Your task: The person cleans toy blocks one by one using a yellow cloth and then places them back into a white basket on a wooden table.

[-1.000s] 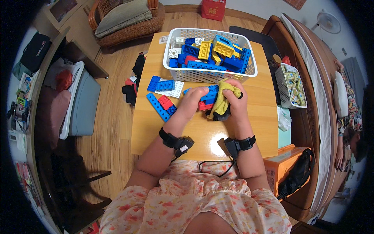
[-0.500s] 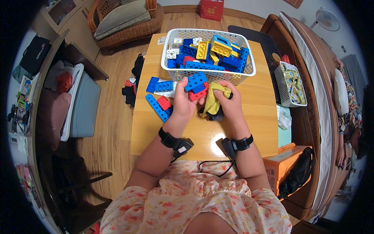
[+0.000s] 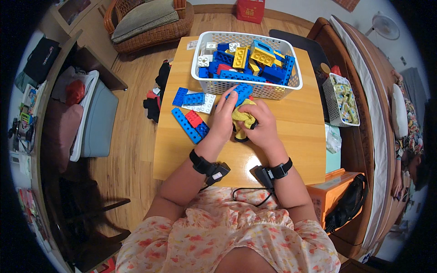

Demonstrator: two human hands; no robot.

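My left hand (image 3: pixel 224 119) holds a blue studded building brick (image 3: pixel 240 93) just in front of the white mesh basket (image 3: pixel 248 86). My right hand (image 3: pixel 259 125) grips a crumpled yellow cloth (image 3: pixel 242 119) pressed against the brick's underside. Something dark shows under the cloth, too hidden to identify. Both hands are close together over the middle of the wooden table (image 3: pixel 291 132). Black bands with small devices sit on both wrists.
The basket holds several blue, yellow, red and white bricks. Loose blue, white and red bricks (image 3: pixel 193 113) lie left of my hands. A small basket of packets (image 3: pixel 342 100) stands at the right table edge. A wicker chair (image 3: pixel 145 18) and an orange box (image 3: pixel 334 193) flank the table.
Both hands have lifted the brick and cloth slightly away from me toward the basket. The blue brick now sits higher in my left fingers, and the red piece is hidden.
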